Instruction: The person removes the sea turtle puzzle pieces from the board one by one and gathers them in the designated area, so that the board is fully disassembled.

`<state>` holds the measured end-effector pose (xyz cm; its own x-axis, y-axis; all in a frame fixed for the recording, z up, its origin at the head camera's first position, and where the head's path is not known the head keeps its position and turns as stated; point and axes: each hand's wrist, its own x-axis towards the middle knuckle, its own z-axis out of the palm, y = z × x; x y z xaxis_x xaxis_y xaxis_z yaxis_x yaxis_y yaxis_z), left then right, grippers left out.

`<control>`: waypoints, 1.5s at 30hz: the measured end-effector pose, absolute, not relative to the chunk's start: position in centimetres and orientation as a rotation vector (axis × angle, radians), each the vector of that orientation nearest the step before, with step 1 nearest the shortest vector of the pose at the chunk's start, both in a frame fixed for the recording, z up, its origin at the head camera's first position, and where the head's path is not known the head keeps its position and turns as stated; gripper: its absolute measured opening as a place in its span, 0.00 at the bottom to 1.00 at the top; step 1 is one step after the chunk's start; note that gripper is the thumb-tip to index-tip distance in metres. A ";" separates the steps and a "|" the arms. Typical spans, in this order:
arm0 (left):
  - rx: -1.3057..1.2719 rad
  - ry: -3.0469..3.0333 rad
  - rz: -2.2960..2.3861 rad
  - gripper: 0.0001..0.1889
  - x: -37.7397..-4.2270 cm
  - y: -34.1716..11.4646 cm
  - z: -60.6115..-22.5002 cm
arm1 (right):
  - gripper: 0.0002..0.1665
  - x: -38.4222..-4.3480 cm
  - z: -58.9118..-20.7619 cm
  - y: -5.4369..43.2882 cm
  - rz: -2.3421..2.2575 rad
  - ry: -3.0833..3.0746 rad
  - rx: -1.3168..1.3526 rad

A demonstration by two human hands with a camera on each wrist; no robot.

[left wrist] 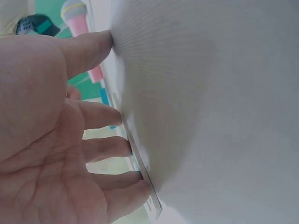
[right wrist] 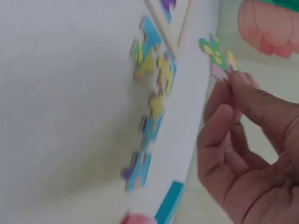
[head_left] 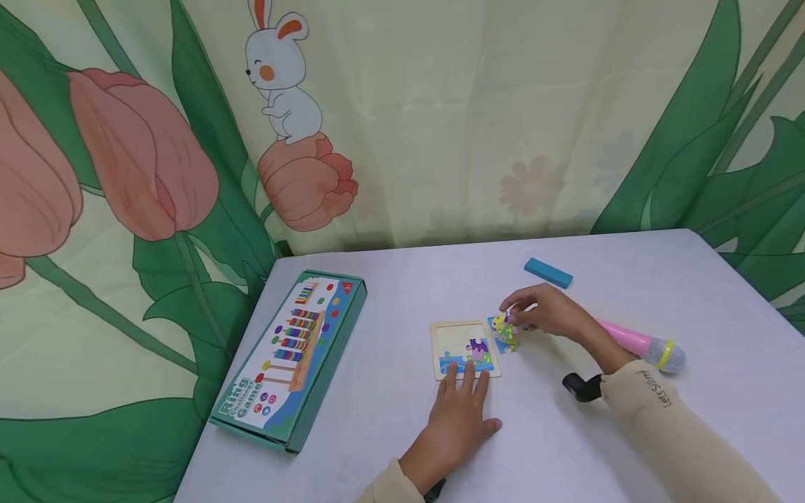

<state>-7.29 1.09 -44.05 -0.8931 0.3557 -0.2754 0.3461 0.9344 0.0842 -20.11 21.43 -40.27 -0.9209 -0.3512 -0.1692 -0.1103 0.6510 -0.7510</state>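
Observation:
My right hand (head_left: 550, 311) pinches a green puzzle piece with yellow spots (right wrist: 216, 56) between thumb and fingertips, lifted off the table. Beneath and beside it, several loose puzzle pieces (right wrist: 152, 126) lie by the right side of a wooden puzzle tray (head_left: 434, 349). Joined pieces (head_left: 474, 355), blue, purple and pink, fill the lower part of that tray; its upper part shows bare wood. My left hand (head_left: 458, 423) rests its outstretched fingers on the tray's near edge, with the thumb apart on the tablecloth. In the left wrist view the fingertips touch the tray's rim (left wrist: 156, 200).
A green-edged game box (head_left: 295, 349) lies at the table's left. Behind my right hand is a blue block (head_left: 548, 272). A pink toy microphone (head_left: 629, 339) lies partly behind the right forearm. Near that wrist shows a black object (head_left: 581, 388). A patterned curtain hangs behind the table.

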 end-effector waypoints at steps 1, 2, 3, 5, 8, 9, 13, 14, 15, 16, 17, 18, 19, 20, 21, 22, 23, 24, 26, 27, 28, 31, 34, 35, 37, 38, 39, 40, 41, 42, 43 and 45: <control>0.519 2.804 0.047 0.42 -7.3 1.1 -44.1 | 0.15 -20.1 -40.2 22.0 -1.122 2.565 -0.329; 0.520 2.806 0.050 0.42 -7.3 1.0 -44.1 | 0.15 -20.1 -40.3 22.5 -1.103 2.556 -0.291; 0.521 2.806 0.051 0.42 -7.3 1.0 -44.2 | 0.14 -20.1 -40.4 23.0 -1.083 2.548 -0.262; 0.522 2.806 0.060 0.42 -7.3 1.0 -44.2 | 0.13 -20.0 -40.7 23.6 -1.054 2.528 -0.214; 0.519 2.806 0.090 0.42 -7.3 0.9 -44.3 | 0.11 -19.8 -41.4 24.2 -1.028 2.504 -0.172; 0.518 2.805 0.096 0.42 -7.2 0.9 -44.3 | 0.11 -19.7 -41.6 24.3 -1.025 2.501 -0.161; 0.519 2.808 0.104 0.42 -7.2 1.0 -44.3 | 0.11 -19.6 -42.2 24.3 -1.000 2.529 -0.160; 0.520 2.809 0.098 0.42 -7.2 1.0 -44.3 | 0.11 -19.6 -42.2 24.2 -0.987 2.546 -0.166; 0.521 2.810 0.089 0.42 -7.3 1.0 -44.3 | 0.11 -19.6 -42.3 24.2 -0.976 2.562 -0.170; 0.523 2.809 0.083 0.42 -7.3 1.0 -44.3 | 0.11 -19.6 -42.4 24.1 -0.961 2.577 -0.177; 0.525 2.808 0.074 0.41 -7.3 1.0 -44.4 | 0.11 -19.6 -42.5 24.0 -0.949 2.588 -0.172; 0.526 2.807 0.065 0.41 -7.3 1.0 -44.4 | 0.10 -19.6 -42.5 23.8 -0.937 2.597 -0.165; 0.525 2.806 0.061 0.41 -7.3 1.0 -44.4 | 0.10 -19.6 -42.5 23.7 -0.924 2.608 -0.162; 0.525 2.804 0.057 0.41 -7.3 0.9 -44.5 | 0.09 -19.6 -42.5 23.5 -0.916 2.612 -0.153; 0.524 2.804 0.058 0.41 -7.3 0.9 -44.5 | 0.09 -19.5 -42.5 23.4 -0.909 2.617 -0.147; 0.525 2.803 0.054 0.41 -7.3 0.9 -44.5 | 0.08 -19.5 -42.4 23.2 -0.900 2.624 -0.142; 0.525 2.804 0.053 0.41 -7.3 0.9 -44.4 | 0.07 -19.5 -42.3 23.0 -0.891 2.631 -0.136; 0.525 2.805 0.053 0.41 -7.3 0.9 -44.4 | 0.07 -19.5 -42.3 22.7 -0.885 2.636 -0.129; 0.529 2.812 0.054 0.42 -7.3 0.8 -44.3 | 0.08 -19.5 -42.1 22.4 -0.860 2.649 -0.121; 0.532 2.817 0.053 0.42 -7.3 0.9 -44.2 | 0.08 -19.5 -42.0 22.2 -0.838 2.660 -0.122; 0.535 2.820 0.050 0.42 -7.2 0.9 -44.2 | 0.09 -19.5 -42.0 22.1 -0.820 2.667 -0.115; 0.539 2.830 0.054 0.42 -7.2 0.9 -44.1 | 0.10 -19.5 -42.0 21.8 -0.764 2.685 -0.106; 0.538 2.831 0.049 0.42 -7.2 0.8 -44.1 | 0.11 -19.4 -42.0 21.5 -0.742 2.705 -0.125; 0.538 2.831 0.047 0.42 -7.2 0.8 -44.1 | 0.10 -19.4 -42.0 21.3 -0.750 2.711 -0.148; 0.538 2.827 0.039 0.42 -7.3 0.8 -44.1 | 0.09 -19.2 -42.2 20.8 -0.776 2.727 -0.227; 0.536 2.820 0.039 0.42 -7.3 0.8 -44.1 | 0.08 -19.1 -42.3 20.5 -0.797 2.734 -0.288; 0.536 2.816 0.041 0.42 -7.3 0.8 -44.1 | 0.07 -19.0 -42.5 20.1 -0.823 2.737 -0.356; 0.535 2.811 0.043 0.42 -7.3 0.8 -44.1 | 0.06 -18.8 -42.7 19.7 -0.848 2.735 -0.439; 0.534 2.809 0.047 0.42 -7.3 0.8 -44.0 | 0.08 -18.7 -42.9 19.3 -0.863 2.730 -0.521; 0.531 2.805 0.052 0.42 -7.3 0.8 -44.0 | 0.10 -18.6 -43.1 18.9 -0.872 2.722 -0.597; 0.532 2.806 0.059 0.42 -7.3 0.8 -44.0 | 0.13 -18.5 -43.3 18.6 -0.874 2.716 -0.662; 0.537 2.810 0.060 0.42 -7.3 0.9 -44.0 | 0.16 -18.4 -43.7 18.0 -0.869 2.697 -0.752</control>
